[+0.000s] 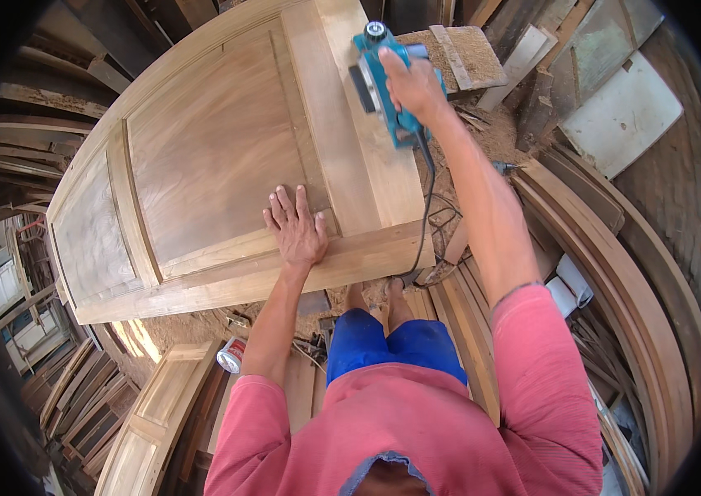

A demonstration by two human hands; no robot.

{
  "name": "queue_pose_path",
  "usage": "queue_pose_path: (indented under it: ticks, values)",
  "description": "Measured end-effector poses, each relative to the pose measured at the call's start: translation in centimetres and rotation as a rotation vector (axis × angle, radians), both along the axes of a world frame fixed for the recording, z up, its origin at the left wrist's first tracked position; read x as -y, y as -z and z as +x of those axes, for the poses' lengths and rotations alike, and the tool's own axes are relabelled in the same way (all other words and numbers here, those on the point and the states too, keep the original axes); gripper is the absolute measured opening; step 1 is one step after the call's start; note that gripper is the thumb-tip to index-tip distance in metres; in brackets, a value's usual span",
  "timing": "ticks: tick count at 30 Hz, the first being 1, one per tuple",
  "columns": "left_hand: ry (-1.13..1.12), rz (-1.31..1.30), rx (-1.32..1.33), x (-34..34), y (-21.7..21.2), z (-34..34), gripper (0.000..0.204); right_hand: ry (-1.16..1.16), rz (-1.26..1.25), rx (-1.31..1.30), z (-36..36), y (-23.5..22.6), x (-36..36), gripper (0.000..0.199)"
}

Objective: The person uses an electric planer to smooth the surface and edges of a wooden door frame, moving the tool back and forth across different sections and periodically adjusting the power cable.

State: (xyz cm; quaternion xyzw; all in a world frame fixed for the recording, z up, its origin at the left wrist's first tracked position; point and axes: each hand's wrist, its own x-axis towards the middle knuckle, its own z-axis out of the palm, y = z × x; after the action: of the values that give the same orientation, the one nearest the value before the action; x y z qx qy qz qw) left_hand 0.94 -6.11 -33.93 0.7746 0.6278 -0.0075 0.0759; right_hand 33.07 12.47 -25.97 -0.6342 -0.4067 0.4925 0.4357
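Right, nearest the camera: person in a pink long-sleeved shirt (417, 430) and blue shorts (392, 343), standing at the near end of a large panelled wooden door (210, 149) laid flat. By the feet, a small red-and-white tin can (231, 355) on its side on the sawdusty floor, just off the door's near edge. Another pale wooden panelled door leaf (152, 422) lies lower left, beside stacked planks.

Left hand (294, 227): flat, palm down, fingers spread wide and fully open, gripping nothing. It presses on the door near the near edge, where the bottom rail meets the recessed panel, towards the near right corner.

Black power cord (426, 207) runs from the tool down the door's right edge and drops off past the near right corner to the floor.

Right hand (412, 83): arm stretched out, fingers wrapped closed around the top handle of a teal electric hand planer (383, 78). Planer sits on the door's right stile, at the right edge, well up towards the far end; black knob on its far tip. Hands well apart along the door.

Past the planer, a sawdust-covered board (466, 54) just beyond the door's right edge. Right side: curved wooden arch pieces (640, 306) stacked on the floor, and a pale flat sheet (627, 112) further out. Far left: more dark timber stacks (45, 107).
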Motion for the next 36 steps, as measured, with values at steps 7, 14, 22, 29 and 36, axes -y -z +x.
queue_pose_path:
  ticks: [7, 14, 22, 29, 36]
  values:
    - [-0.013, 0.031, 0.034, -0.1, 1.1, -0.4, 0.065, -0.021, -0.02, -0.077, 0.1, 1.3, -2.2, 0.052]
    - [-0.002, 0.069, 0.049, -0.1, 1.1, -0.4, 0.066, -0.087, -0.075, -0.081, -2.5, -2.6, 15.6, 0.039]
    - [-0.004, 0.037, 0.004, 0.0, 0.6, 0.0, 0.068, -0.069, -0.153, 0.076, -5.6, -4.7, 36.3, 0.049]
    - [-0.006, 0.045, 0.02, 0.5, 0.9, -0.2, 0.068, -0.035, -0.051, 0.107, -6.9, -2.9, 27.5, 0.047]
    - [-0.011, 0.065, -0.001, 0.3, 1.1, -0.1, 0.067, -0.046, 0.028, 0.149, -7.0, -1.2, 12.3, 0.053]
